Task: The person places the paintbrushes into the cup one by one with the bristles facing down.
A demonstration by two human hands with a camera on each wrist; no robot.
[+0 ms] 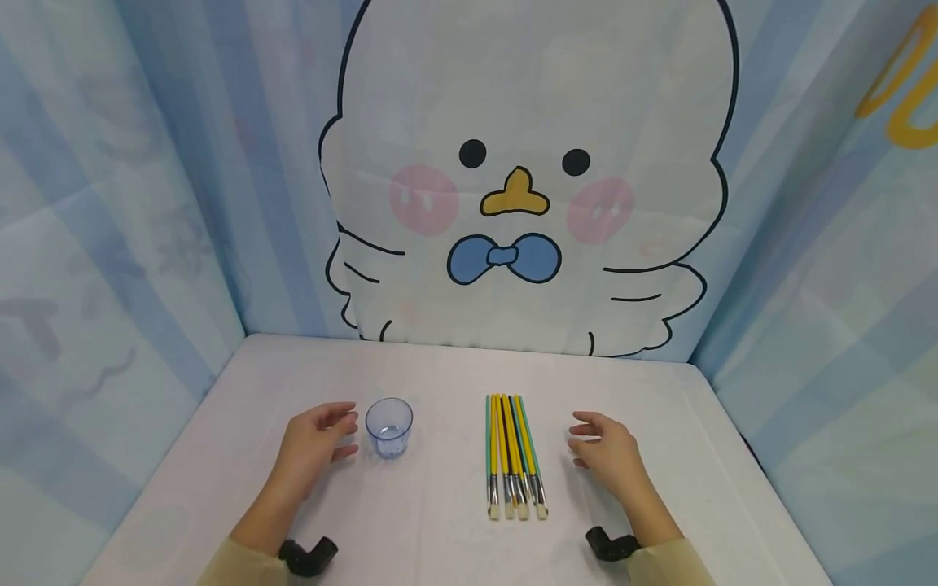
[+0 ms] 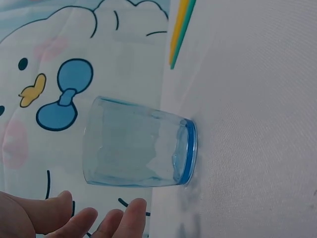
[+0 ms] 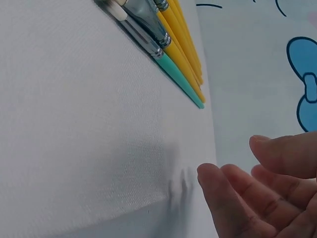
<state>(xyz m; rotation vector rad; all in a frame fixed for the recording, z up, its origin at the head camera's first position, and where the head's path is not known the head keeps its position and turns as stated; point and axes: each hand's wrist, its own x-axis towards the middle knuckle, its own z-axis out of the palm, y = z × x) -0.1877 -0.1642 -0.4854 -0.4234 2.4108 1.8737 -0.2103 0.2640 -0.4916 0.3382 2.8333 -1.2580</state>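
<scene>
Hovering left hand beside cup

The head camera faces forward and down over the table, framing the backdrop, left hand and right hand from farthest away. The left wrist camera faces the backdrop, close to the clear blue cup; its picture lies sideways, table at right. The right wrist camera views the brushes closely, table at left. Both wrist views share brush handles and the blue bow tie.
</scene>
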